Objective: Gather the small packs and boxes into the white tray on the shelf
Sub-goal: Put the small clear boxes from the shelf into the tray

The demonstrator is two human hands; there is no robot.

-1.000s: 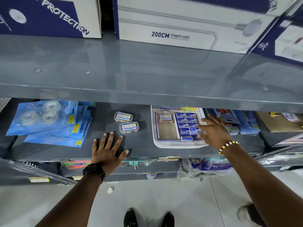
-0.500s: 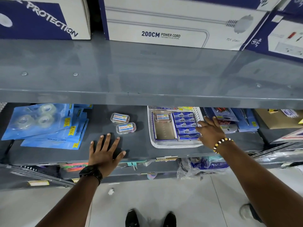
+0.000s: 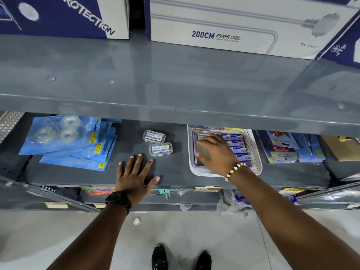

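Observation:
A white perforated tray (image 3: 254, 152) sits on the grey shelf, holding a row of small blue boxes (image 3: 236, 146) along its right side. My right hand (image 3: 216, 151) reaches into the tray's left half, fingers spread over a flat open box, holding nothing I can see. Two small clear plastic packs, one farther back (image 3: 154, 136) and one nearer (image 3: 161, 149), lie on the shelf left of the tray. My left hand (image 3: 135, 175) rests flat and open on the shelf just in front of the nearer pack, not touching it.
Blue tape blister cards (image 3: 66, 141) are stacked at the left. Carded items (image 3: 282, 147) lie right of the tray. An upper shelf (image 3: 175, 84) overhangs closely, carrying large boxes (image 3: 224, 26). A lower shelf and the floor lie below.
My right hand has moved left from the tray's right rim to over its left half. The left hand stays flat on the shelf.

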